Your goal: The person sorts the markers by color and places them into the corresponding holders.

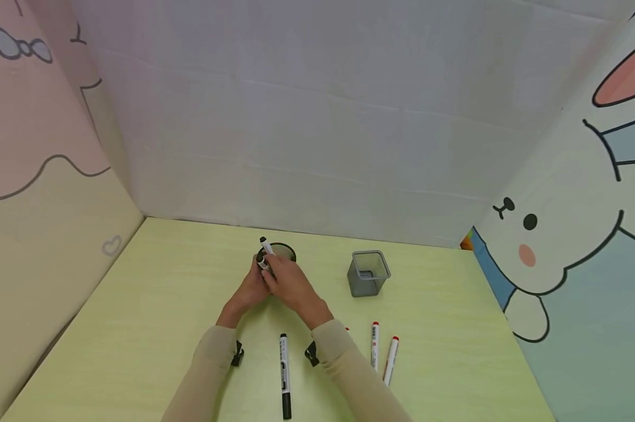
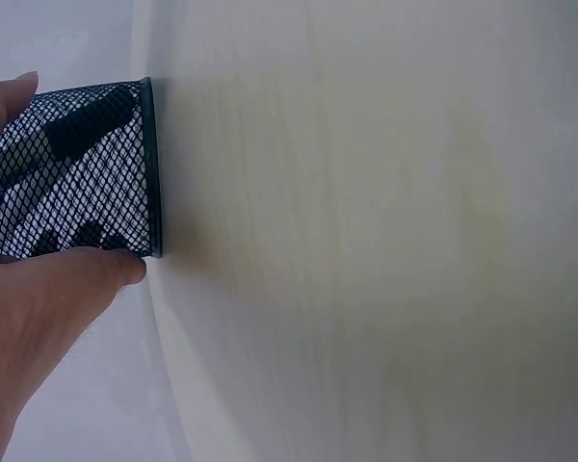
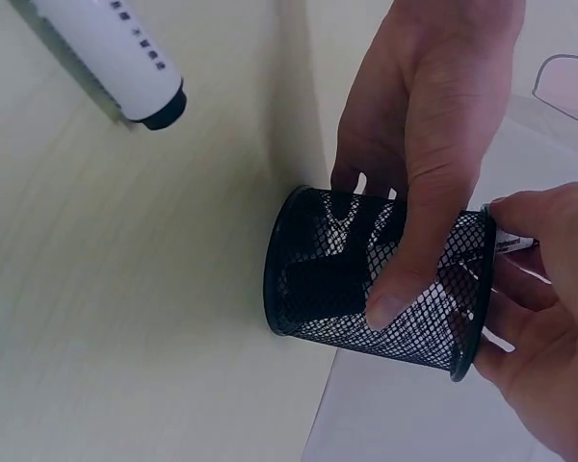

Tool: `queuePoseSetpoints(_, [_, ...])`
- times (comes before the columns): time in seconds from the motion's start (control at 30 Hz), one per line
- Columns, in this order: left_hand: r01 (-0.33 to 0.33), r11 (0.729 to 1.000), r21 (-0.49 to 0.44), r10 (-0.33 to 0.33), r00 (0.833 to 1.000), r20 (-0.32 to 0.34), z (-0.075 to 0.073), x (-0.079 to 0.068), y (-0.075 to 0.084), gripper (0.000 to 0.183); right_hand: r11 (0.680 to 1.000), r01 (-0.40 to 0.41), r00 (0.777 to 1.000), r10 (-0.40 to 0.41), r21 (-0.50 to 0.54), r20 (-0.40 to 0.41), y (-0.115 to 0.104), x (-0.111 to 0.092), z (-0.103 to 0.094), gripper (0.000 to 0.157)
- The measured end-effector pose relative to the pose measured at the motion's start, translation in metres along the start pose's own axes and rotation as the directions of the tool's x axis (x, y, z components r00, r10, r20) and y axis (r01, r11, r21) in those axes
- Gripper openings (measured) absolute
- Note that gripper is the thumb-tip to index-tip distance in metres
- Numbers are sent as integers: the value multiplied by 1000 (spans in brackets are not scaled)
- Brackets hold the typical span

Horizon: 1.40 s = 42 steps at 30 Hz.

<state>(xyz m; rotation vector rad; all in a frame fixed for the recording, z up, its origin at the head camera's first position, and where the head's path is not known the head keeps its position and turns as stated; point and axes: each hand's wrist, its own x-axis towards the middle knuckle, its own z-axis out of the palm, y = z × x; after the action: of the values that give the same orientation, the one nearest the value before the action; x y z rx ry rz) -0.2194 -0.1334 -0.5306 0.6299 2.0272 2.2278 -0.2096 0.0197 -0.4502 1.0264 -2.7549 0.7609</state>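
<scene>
A round black mesh pen cup [image 3: 318,322] stands on the table, with black-and-white markers visible through its mesh. My left hand [image 1: 251,290] grips the cup's side, thumb across the mesh in the right wrist view. At the cup's mouth, my right hand [image 1: 292,284] pinches a black-and-white marker [image 3: 513,243]; its fingers and thumb reach the rim and hide most of that marker. Ends of black-capped markers [image 1: 266,245] stick up beside the right fingers in the head view. Between my forearms lies another black marker [image 1: 284,369].
A square grey mesh holder [image 1: 354,285] stands to the right of the cup. Red-capped markers [image 1: 375,346] lie nearer me on the right, partly behind my right sleeve [image 1: 356,375]. A white wall [image 1: 317,146] rises behind the pale yellow table [image 1: 444,316].
</scene>
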Motion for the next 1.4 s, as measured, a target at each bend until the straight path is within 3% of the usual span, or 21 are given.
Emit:
queuePoseSetpoints(0.13, [-20,997,78,21,1000,-16,0,0,1,63,998,-9,1000,8,-59,-19,0,-1,3,29])
queuePoseSetpoints(0.37, [136,967,214,-125,990,-63,4,1,8,69,999,-30,996,29,-20,-83,2,-1,3,28])
queuePoseSetpoints(0.6, [184,948,261,-160,981,-108,5,2,0,68,999,-34,993,36,23,-116,6,-8,7,30])
queuePoseSetpoints(0.9, [215,951,221,-192,974,-122,5,-3,-10,76,998,-50,985,55,35,-166,8,-20,9,32])
queuePoseSetpoints(1.4, [220,957,190,-196,971,-141,7,-1,-14,84,991,2,975,28,135,-220,-1,-48,-7,37])
